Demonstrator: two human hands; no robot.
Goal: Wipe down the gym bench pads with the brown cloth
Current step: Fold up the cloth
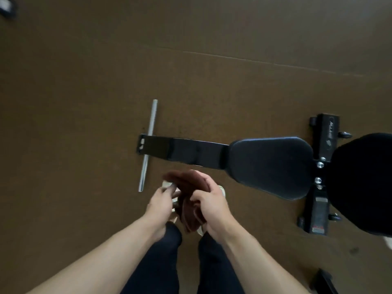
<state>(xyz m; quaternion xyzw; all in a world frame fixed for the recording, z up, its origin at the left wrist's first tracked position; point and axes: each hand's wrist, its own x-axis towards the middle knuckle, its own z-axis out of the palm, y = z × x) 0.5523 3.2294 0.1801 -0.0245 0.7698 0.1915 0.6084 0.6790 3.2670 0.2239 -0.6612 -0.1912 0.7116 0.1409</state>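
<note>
Head view: the brown cloth [188,200] was held bunched between both hands, in front of the body and above the floor [84,81], near but not touching the gym bench. The left hand [162,201] pinched one edge with its fingers [169,188] curled on the fabric; the right hand [210,203] was wrapped round the cloth's other side. The black seat pad [271,166] lay to the right, with the back pad [364,183] beyond it at the frame's edge. No wiping appeared begun. The cloth would best be folded into a flat pad first, then drawn across each pad in overlapping strokes.
</note>
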